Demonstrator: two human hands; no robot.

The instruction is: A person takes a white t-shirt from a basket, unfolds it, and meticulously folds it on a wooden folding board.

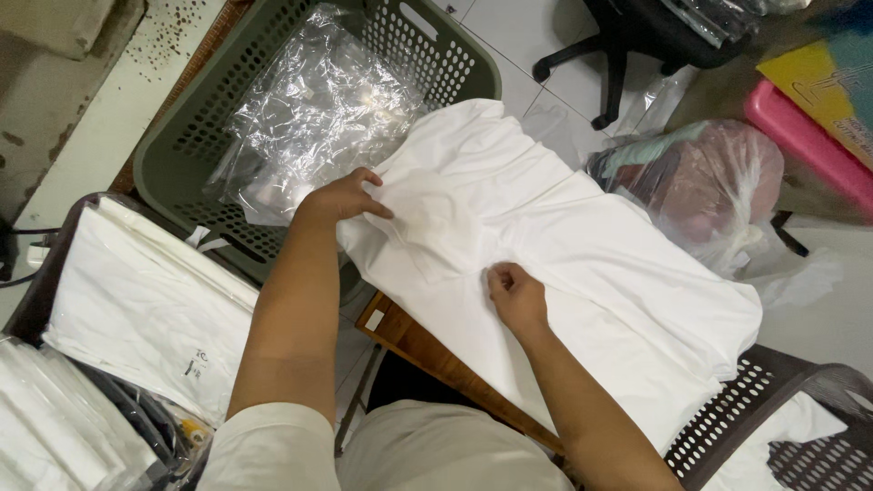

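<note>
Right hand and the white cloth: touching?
Touching. Head view shows the right hand with fingers pinching a fold of the white cloth, no gap visible.

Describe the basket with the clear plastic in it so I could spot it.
Start at the white garment both hands are working on. Just beyond the left hand sits a grey-green perforated laundry basket. Unlike the dark brown basket nearby, it holds crinkled clear plastic bags.

Both bare forearms reach forward. The left hand (344, 198) lies palm-down, fingers bent and pinching — the right hand (515, 293) sits nearer the body, curled into a loose fist, knuckles up.
</note>
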